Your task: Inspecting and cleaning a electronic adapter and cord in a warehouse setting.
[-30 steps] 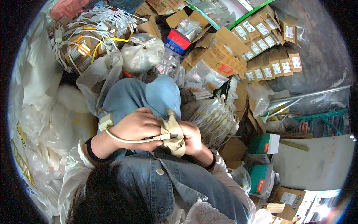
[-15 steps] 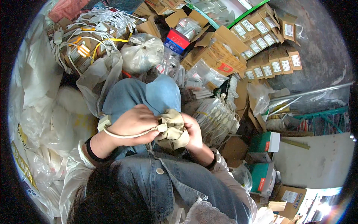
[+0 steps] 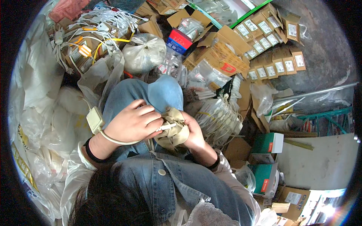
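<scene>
Over my lap, my left hand (image 3: 134, 124) is closed on the end of a cream cable, whose small light connector (image 3: 169, 126) sticks out beside my fingertips against a crumpled beige cloth (image 3: 172, 137). My right hand (image 3: 192, 132) grips the cloth from the right, its fingertips partly hidden behind the folds. The cable curves under my left hand to a cream rectangular housing (image 3: 95, 119) beside my left wrist, with more cord rising from its top. My jeans-covered knees (image 3: 162, 88) are just beyond both hands.
Tangled white and orange cables (image 3: 98, 26), a knotted plastic bag (image 3: 143, 56) and cardboard boxes (image 3: 222, 52) lie beyond my knees. Plastic sacks (image 3: 41, 113) line the left. A bundle of white corded items (image 3: 217, 118), teal boxes (image 3: 264, 177) and metal rods (image 3: 313, 92) are on the right.
My left hand has shifted slightly up and left, and the cream housing has swung out leftward from my wrist. The cloth is bunched differently between my hands, with less of the connector showing.
</scene>
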{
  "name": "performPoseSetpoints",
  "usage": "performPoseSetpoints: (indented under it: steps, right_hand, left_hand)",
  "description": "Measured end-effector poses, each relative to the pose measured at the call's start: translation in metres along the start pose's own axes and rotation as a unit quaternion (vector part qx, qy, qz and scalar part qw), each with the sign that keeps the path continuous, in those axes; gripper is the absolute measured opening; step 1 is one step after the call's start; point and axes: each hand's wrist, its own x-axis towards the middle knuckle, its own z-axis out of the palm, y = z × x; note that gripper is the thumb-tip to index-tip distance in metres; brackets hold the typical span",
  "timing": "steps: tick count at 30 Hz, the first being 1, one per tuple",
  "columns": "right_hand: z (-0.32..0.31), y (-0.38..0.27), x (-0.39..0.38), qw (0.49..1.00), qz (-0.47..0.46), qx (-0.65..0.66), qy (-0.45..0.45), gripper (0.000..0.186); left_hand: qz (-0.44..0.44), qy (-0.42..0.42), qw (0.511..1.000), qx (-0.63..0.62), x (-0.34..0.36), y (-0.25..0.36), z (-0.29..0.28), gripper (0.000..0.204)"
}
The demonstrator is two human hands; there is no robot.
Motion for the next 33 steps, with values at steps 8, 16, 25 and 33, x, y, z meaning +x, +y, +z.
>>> performPoseSetpoints:
  steps: [8, 16, 25, 33]
  right_hand:
    - [-0.005, -0.01, -0.005, 0.995, -0.026, -0.093, 0.019, 0.026]
    - [-0.003, -0.021, -0.007, 0.974, -0.092, -0.198, 0.066, 0.033]
    - [0.003, -0.02, 0.0, 0.976, 0.021, -0.204, 0.069, 0.033]
    - [0.005, -0.023, 0.002, 0.949, -0.077, -0.303, 0.05, 0.031]
  left_hand:
    - [0.017, 0.02, 0.999, 0.022, 0.001, 0.0, -0.006, 0.02]
    - [-0.003, 0.013, 1.0, 0.029, -0.004, -0.003, -0.007, 0.019]
    - [0.011, 0.002, 0.998, 0.067, -0.006, -0.002, -0.005, 0.023]
    - [0.03, -0.013, 0.996, 0.079, -0.002, 0.002, -0.004, 0.012]
